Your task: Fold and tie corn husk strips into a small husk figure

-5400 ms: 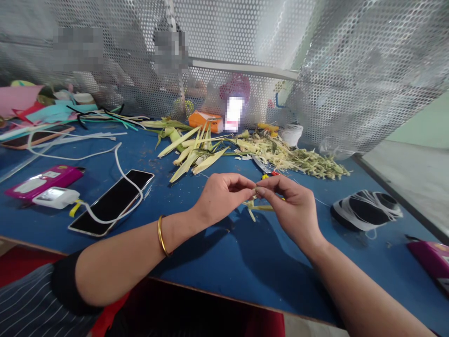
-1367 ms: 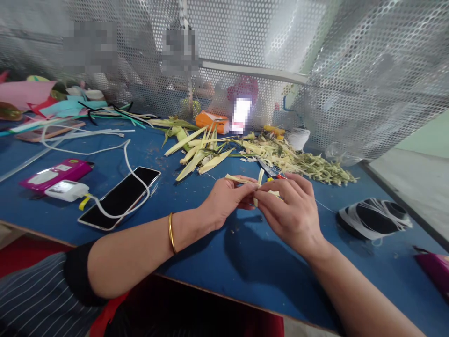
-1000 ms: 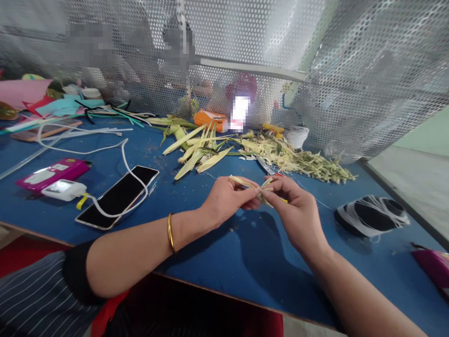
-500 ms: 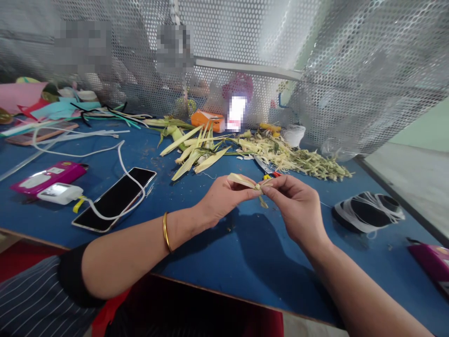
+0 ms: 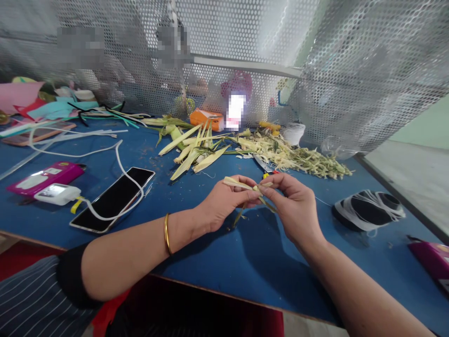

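Observation:
Above the blue table (image 5: 210,262), both hands meet on a pale corn husk piece (image 5: 238,182) that has a small knot-like bunch between the fingertips. My left hand (image 5: 222,201) pinches it from the left, closed, with strips sticking out past the thumb and hanging below. From the right, my right hand (image 5: 296,199) is closed on the same piece with thumb and fingers. Just beyond my right fingers lie scissors (image 5: 261,164), whose handles are partly hidden. A pile of long corn husks (image 5: 196,150) sits farther back, beside a heap of shredded husk pieces (image 5: 298,159).
To the right lies a black spool wound with white thread (image 5: 368,210). A phone (image 5: 115,199), a white cable (image 5: 122,164) and a magenta packet (image 5: 49,175) are at left. An orange box (image 5: 206,120) stands before the perforated screen (image 5: 238,28).
The husk piece has turned a little in my fingers, and more strips now hang below and between the hands. Both hands stay nearly in the same place.

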`<action>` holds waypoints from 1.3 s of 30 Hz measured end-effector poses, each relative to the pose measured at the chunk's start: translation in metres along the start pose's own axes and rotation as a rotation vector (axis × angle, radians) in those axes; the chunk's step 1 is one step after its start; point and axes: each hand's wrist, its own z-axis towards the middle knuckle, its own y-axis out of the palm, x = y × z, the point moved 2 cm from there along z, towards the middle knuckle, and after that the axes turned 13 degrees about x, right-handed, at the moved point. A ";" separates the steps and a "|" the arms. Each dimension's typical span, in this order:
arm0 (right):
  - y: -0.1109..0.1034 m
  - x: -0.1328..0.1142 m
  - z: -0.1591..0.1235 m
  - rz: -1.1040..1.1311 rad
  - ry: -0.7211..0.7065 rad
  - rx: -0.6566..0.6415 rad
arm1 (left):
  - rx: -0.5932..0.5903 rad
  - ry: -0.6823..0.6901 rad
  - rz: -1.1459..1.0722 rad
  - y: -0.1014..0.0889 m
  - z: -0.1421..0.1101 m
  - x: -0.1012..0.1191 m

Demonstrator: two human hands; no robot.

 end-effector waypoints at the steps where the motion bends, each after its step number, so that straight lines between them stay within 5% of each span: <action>1: 0.001 0.001 0.000 0.018 0.016 -0.002 | 0.006 -0.016 -0.001 0.000 0.000 0.000; 14: 0.001 0.003 0.003 -0.063 0.011 -0.045 | -0.003 -0.011 0.002 -0.001 0.001 -0.001; 26: 0.005 0.005 0.003 0.221 0.233 -0.149 | -0.075 0.000 -0.021 0.000 0.006 0.001; 39: -0.002 -0.004 0.006 -0.148 -0.148 -0.121 | 0.023 -0.125 -0.066 -0.005 0.007 -0.002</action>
